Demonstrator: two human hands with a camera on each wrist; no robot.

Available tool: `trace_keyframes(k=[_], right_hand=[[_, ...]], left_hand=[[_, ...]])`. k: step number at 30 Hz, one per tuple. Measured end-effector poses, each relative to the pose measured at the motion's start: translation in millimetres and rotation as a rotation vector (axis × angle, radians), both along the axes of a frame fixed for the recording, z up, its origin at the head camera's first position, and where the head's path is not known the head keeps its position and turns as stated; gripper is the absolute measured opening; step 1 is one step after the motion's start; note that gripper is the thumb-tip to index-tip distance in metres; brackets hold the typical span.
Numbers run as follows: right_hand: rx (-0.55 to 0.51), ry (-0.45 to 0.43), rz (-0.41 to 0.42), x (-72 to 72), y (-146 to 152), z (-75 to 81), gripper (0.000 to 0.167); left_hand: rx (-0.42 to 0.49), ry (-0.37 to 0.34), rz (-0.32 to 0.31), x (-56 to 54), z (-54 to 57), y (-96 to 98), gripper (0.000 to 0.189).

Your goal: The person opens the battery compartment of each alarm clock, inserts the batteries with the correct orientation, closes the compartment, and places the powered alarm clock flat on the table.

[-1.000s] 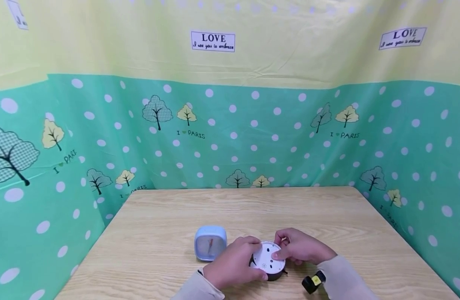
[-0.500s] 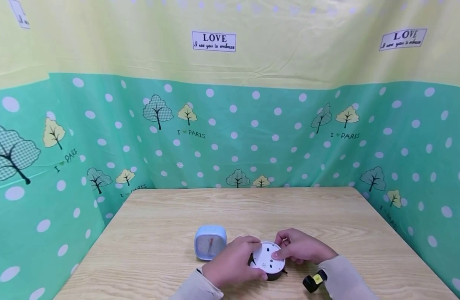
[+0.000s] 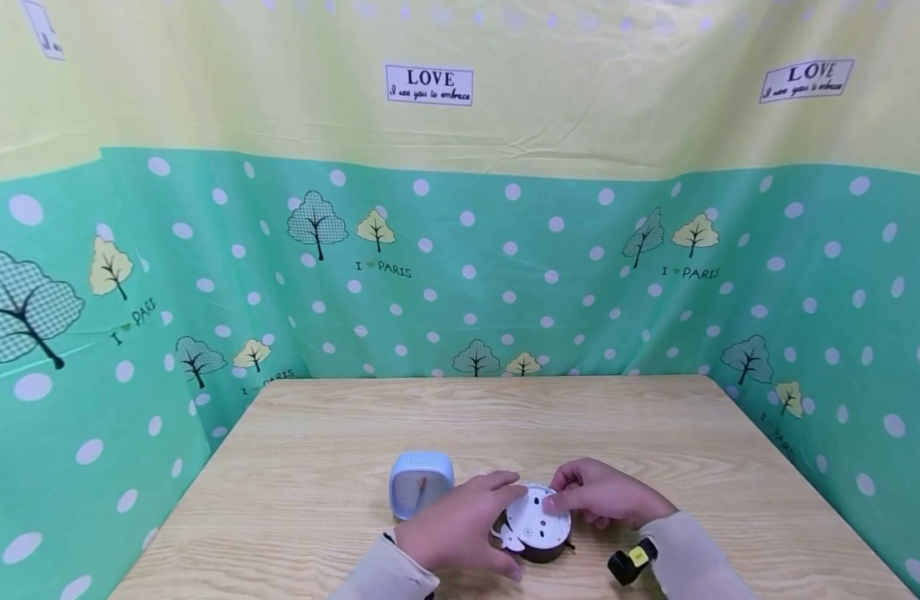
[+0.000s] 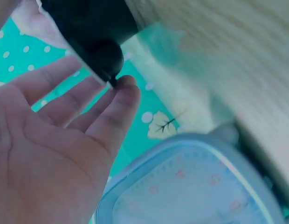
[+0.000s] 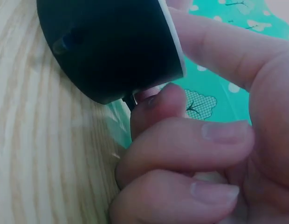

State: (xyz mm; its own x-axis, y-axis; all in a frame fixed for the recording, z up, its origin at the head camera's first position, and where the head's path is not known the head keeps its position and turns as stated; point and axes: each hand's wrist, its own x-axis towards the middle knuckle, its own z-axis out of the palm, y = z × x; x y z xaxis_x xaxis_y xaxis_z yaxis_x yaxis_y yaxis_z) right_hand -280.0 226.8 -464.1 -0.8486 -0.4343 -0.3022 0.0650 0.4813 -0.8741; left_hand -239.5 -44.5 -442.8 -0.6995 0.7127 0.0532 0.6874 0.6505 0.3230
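A round alarm clock (image 3: pixel 535 527) with a black body stands low over the wooden table, its white side with small black knobs turned up. A white shaped piece juts from its left edge. My right hand (image 3: pixel 606 493) holds the clock's right side, thumb on the white surface; in the right wrist view its other fingers curl beside the black body (image 5: pixel 107 46). My left hand (image 3: pixel 463 527) is spread at the clock's left, fingers extended. In the left wrist view, one of its fingertips is close to the clock's dark bump (image 4: pixel 107 58); contact cannot be told.
A light blue square clock (image 3: pixel 421 485) stands left of my left hand, its front partly tilted up. A black wrist strap piece with a yellow label (image 3: pixel 631 562) sits by my right cuff. Green dotted curtain (image 3: pixel 505 275) surrounds the table (image 3: pixel 340 433).
My left hand has loosened from the round alarm clock, its fingers and thumb spreading apart, which uncovers the white piece at its left edge. The right hand keeps its hold.
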Motion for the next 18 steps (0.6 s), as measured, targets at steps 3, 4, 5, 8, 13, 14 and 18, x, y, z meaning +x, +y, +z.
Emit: trace_keyframes(k=[3,4,5,8,13,14,18], right_hand=[[-0.030,-0.026,-0.012,-2.0,3.6,-3.1,0.035],[-0.055,-0.040,-0.010,-2.9,5.2,-4.3,0.035],[-0.088,-0.058,-0.003,-3.8,7.1,-5.5,0.034],[-0.200,-0.115,0.032,-6.1,12.4,-8.9,0.030],[-0.269,-0.155,0.072,-7.7,16.0,-10.1,0.029],[-0.270,-0.158,0.074,-7.8,16.2,-10.0,0.029],[-0.277,-0.164,0.089,-8.2,17.1,-9.4,0.030]], left_hand=[[-0.035,0.046,-0.023,1.6,4.7,-1.6,0.095],[-0.046,0.056,-0.021,1.9,6.3,-1.6,0.094],[-0.057,0.071,-0.019,2.1,7.5,-1.7,0.093],[-0.081,0.120,-0.015,1.7,9.5,-1.8,0.085],[-0.088,0.150,0.005,1.2,10.2,-1.0,0.064],[-0.085,0.143,0.014,1.3,10.4,-0.7,0.061],[-0.072,0.152,0.029,1.1,10.1,-0.2,0.049]])
